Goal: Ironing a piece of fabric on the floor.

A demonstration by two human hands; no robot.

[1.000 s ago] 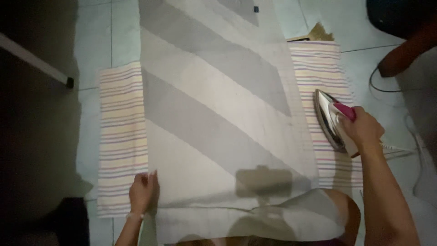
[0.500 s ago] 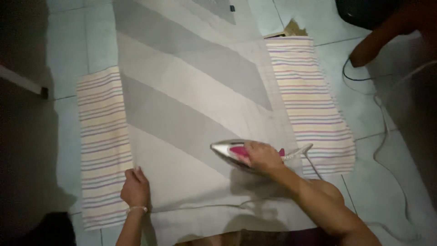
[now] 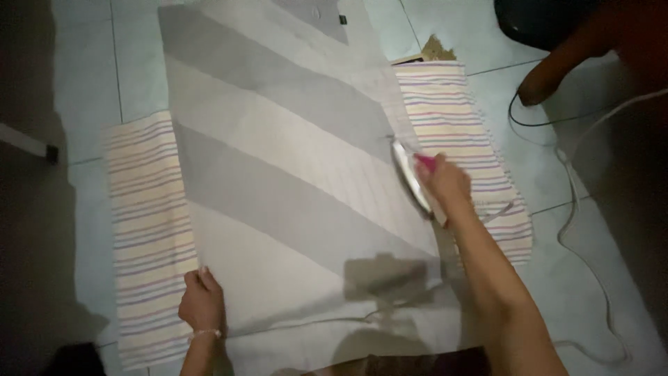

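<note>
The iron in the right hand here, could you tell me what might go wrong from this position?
The iron is tilted on edge in the right hand near the right border of the grey striped cloth; its hot soleplate could mark the striped towel underneath. Its cord loops loosely over the floor tiles and might snag. The left hand pins the cloth's near edge and could be in the iron's path.

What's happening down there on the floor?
A person is ironing a large cloth with broad grey and cream diagonal bands, spread over a striped towel on the tiled floor. The right hand holds a pink-handled iron, tipped up on edge near the cloth's right border. The left hand presses flat on the cloth's near left corner. The iron's cord trails off across the tiles to the right.
</note>
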